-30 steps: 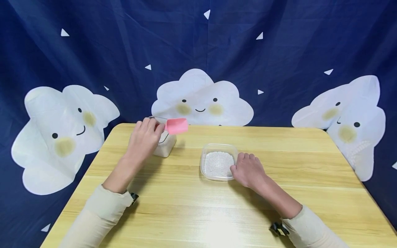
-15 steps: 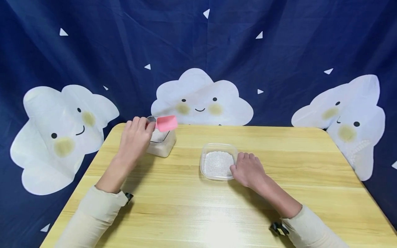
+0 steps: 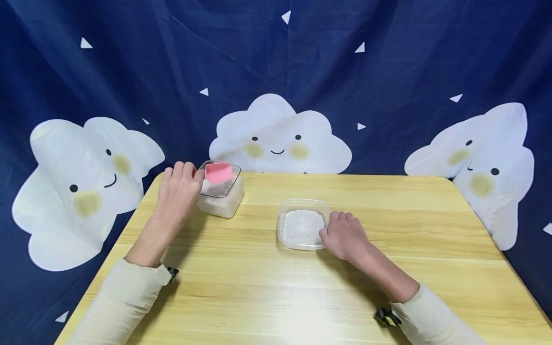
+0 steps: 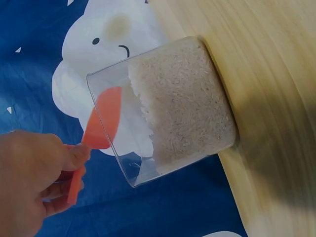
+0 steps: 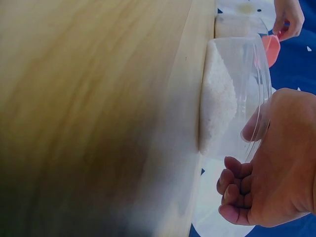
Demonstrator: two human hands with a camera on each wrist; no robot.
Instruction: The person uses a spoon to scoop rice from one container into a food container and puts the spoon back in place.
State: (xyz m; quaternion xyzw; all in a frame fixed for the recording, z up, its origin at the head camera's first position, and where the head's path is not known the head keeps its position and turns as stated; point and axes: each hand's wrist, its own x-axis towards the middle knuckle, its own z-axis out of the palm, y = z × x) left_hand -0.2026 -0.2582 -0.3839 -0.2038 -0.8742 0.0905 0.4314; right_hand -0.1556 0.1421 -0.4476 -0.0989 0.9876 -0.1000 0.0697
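My left hand (image 3: 178, 191) grips the handle of a pink scoop (image 3: 218, 173). The scoop's bowl overlaps the open mouth of a tall clear canister (image 4: 182, 98), which is more than half full of rice. In the left wrist view, the bowl (image 4: 106, 116) is at the canister's rim, above the rice. To the right, a shallow clear plastic container (image 3: 302, 247) has a layer of rice (image 3: 303, 226) in it. My right hand (image 3: 345, 235) pinches this container's near right rim, thumb inside the wall, the other fingers curled outside.
Both containers stand on a light wooden table (image 3: 258, 287), the canister close to its far edge. Behind hangs a dark blue curtain (image 3: 172, 57) with white clouds printed on it.
The left hand has moved left with the scoop, from right of the canister to over its mouth, and the scoop is slightly lower. The right hand stays on the shallow container.
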